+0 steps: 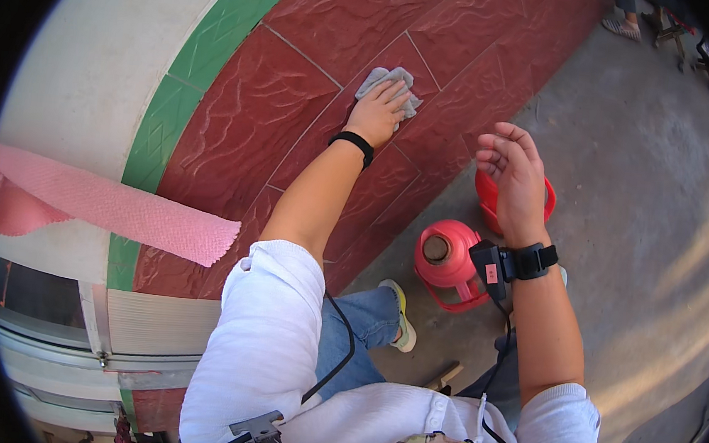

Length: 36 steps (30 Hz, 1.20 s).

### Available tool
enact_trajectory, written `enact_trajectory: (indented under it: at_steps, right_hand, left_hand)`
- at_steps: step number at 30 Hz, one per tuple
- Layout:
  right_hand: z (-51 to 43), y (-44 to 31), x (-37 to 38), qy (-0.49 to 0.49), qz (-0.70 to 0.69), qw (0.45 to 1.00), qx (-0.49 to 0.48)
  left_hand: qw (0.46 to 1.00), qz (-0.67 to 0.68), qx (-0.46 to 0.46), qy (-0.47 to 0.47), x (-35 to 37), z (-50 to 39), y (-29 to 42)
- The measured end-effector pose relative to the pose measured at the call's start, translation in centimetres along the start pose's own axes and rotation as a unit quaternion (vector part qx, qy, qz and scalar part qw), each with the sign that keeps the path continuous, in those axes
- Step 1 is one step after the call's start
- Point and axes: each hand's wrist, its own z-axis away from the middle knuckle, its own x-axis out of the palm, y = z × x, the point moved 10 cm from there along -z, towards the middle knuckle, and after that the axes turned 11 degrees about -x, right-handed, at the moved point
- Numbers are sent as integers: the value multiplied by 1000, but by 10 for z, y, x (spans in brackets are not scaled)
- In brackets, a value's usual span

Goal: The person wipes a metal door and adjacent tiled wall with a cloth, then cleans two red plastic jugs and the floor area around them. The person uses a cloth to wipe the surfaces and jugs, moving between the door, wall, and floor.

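Observation:
My left hand (376, 114) presses a damp-looking grey cloth (397, 78) against the wall of dark red, rough-faced tiles (263, 114). Its fingers lie spread over the cloth, whose crumpled edges show beyond them. My right hand (513, 171) is raised away from the wall, its fingers loosely curled around nothing. Below and behind it is a red plastic vessel (487, 197), partly hidden by the hand. A pinkish-red thermos flask (452, 254) with a cork stopper (436, 249) stands on the floor beside my leg.
A pink textured towel (143, 205) hangs out from the left, across the green tile border (167, 107). Beyond the wall stretches a concrete floor (632, 181). At the far right another person's foot (622, 29) is near small stools (672, 37). A cable (345, 339) runs along my arm.

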Motion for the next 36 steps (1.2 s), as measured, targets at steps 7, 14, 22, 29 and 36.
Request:
enact_trajectory:
  at_steps: [7, 14, 22, 29, 36]
  right_hand:
    - [0, -12, -1, 1, -11, 1000, -11]
    - [-3, -14, -1, 10, -13, 999, -27]
    - [-6, -21, -6, 11, 1, 997, -70]
    - [-3, -34, -13, 36, 59, 995, -74]
    - [-10, -19, -18, 16, 31, 998, -60]
  left_hand:
    - [983, -12, 86, -164, 35, 203, 22]
    - [987, -64, -147, 13, -93, 189, -105]
    - [947, -42, -173, 268, -150, 5, -136]
    - [982, -19, -72, 175, -19, -94, -24]
    - [999, -9, 10, -52, 119, -33, 109]
